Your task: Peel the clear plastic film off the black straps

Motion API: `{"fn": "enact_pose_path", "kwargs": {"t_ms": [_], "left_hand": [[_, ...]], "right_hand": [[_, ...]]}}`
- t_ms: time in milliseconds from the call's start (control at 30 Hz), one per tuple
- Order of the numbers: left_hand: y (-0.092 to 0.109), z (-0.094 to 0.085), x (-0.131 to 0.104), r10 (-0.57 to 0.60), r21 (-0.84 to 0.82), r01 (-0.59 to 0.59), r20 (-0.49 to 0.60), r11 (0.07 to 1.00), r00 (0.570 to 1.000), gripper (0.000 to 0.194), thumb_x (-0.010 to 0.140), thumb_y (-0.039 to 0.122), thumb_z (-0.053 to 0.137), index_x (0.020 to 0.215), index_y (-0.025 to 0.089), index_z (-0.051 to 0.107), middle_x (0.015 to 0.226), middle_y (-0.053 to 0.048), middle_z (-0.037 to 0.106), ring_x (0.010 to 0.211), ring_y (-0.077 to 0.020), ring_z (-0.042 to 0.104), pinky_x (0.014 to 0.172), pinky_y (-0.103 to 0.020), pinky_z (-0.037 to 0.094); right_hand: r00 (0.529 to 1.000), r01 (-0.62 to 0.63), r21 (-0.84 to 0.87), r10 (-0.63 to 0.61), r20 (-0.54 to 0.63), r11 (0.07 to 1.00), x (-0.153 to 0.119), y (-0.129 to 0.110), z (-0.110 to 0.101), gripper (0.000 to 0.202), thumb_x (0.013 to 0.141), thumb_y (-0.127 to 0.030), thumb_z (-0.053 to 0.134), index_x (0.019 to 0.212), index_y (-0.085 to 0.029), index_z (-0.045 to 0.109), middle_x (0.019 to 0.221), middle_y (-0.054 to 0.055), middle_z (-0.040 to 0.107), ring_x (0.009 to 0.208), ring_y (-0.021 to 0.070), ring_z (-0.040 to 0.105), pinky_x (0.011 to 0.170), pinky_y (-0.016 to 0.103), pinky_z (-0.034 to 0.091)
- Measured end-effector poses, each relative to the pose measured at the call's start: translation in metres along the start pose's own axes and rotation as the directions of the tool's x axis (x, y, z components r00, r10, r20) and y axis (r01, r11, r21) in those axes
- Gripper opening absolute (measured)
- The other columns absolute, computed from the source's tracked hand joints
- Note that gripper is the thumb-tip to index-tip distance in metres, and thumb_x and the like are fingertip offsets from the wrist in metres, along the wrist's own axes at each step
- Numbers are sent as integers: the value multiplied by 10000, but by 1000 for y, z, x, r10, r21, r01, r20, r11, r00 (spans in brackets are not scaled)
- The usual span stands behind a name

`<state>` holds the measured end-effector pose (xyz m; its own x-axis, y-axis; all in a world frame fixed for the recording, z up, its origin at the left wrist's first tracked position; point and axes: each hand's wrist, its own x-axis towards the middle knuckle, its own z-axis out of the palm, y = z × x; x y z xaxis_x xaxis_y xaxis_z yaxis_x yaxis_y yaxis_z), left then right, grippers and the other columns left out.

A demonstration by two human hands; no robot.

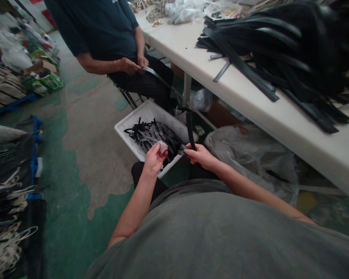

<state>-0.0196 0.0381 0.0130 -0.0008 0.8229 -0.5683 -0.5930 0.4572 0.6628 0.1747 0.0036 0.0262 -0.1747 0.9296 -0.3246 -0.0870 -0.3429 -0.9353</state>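
My left hand (154,158) is closed on a small pale pinkish piece (163,147), held over the near side of a white bin (125,138). Black and grey strips (151,133) lie heaped in that bin. To the right, my right hand (200,155) grips a black strip (190,130) that stands up from the fingers. The strip's other, looped-looking end (182,150) points left out of the same hand. A gap separates my two hands.
Across the bin sits a person in a dark shirt (101,31), whose hands hold a pale strip (158,76). A white table (192,66) on the right bears piled black strips (279,50). Plastic bags (244,151) lie beneath it. Blue pallets (34,151) stand left.
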Motion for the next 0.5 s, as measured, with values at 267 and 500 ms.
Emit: {"fn": "enact_pose_path", "kwargs": {"t_ms": [267,500], "left_hand": [[-20,10,-12,107,93,-121,141,988,984,202,689,265,791,805,164,661,777,5,697,687,-100,640,707,-220,510],[-24,11,-16,113,110,-133,172,985,979,170,693,267,787,785,161,689,795,-18,718,729,-119,655,757,-239,505]], "right_hand": [[997,-58,45,55,50,997,11,-7,16,345,721,-505,683,759,-180,573,476,-95,342,416,59,273,366,197,252],[998,38,-236,-26,53,971,18,-5,19,256,707,-407,658,745,-168,576,525,-64,471,439,67,390,399,195,302]]}}
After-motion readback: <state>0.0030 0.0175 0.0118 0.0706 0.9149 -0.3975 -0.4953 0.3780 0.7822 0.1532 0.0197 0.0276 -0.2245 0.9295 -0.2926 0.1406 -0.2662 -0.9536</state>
